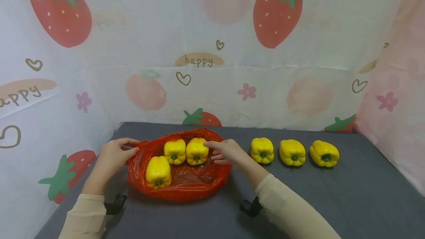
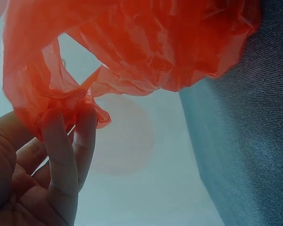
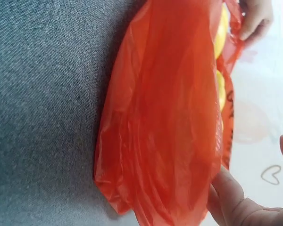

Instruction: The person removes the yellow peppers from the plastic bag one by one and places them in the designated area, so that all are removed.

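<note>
A red plastic bag (image 1: 202, 193) lies on its base with its mouth spread wide, and three yellow bell peppers sit inside. One bell pepper (image 1: 158, 172) is at the front left; a second bell pepper (image 1: 175, 151) and a third bell pepper (image 1: 197, 151) are side by side behind it. My left hand (image 1: 112, 158) pinches the bag's left edge; in the left wrist view the fingertips (image 2: 54, 127) are on the gathered red film. Over the bag's right side, my right hand (image 1: 230, 152) has its fingers apart, one fingertip at the rightmost pepper inside. Whether it touches is unclear.
Right of the bag, three more yellow bell peppers stand in a row: a near one (image 1: 262, 150), a middle one (image 1: 292, 152) and a far-right one (image 1: 324, 153). All rest on a dark grey cloth-covered table (image 1: 348, 202). A strawberry-print curtain (image 1: 212, 95) encloses its back and sides.
</note>
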Tool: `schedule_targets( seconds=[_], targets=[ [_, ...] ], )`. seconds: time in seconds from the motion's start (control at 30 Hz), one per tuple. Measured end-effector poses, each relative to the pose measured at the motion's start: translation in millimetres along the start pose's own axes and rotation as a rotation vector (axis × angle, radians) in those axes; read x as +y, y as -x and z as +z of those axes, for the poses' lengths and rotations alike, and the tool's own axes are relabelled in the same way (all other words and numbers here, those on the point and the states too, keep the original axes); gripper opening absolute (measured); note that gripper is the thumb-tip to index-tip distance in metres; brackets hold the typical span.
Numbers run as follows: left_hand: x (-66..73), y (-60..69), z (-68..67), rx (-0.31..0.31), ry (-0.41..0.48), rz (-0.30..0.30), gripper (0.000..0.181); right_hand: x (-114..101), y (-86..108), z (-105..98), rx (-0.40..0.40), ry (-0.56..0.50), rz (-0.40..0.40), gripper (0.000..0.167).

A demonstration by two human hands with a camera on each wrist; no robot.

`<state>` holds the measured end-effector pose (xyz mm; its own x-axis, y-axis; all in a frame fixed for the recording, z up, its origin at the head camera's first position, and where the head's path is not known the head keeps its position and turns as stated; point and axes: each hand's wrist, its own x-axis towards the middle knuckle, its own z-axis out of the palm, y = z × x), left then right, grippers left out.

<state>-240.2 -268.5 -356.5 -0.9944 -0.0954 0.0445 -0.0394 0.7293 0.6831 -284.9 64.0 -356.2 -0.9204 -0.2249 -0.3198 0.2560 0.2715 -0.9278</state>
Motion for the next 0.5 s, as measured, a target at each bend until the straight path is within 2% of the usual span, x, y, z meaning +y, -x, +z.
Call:
schedule_targets(
  seconds=[0.2, 0.5],
  targets=[
    [0.3, -0.8, 0.5, 0.005, -0.010, 0.007, 0.039, 0, -9.0, 12, 0.006, 0.048, 0.044, 0.083],
    [0.8, 1.1, 0.7, 0.004, -0.015, 0.012, 0.040, 1, -22.6, 29, 0.138, 0.117, 0.067, 0.080]
  ],
)
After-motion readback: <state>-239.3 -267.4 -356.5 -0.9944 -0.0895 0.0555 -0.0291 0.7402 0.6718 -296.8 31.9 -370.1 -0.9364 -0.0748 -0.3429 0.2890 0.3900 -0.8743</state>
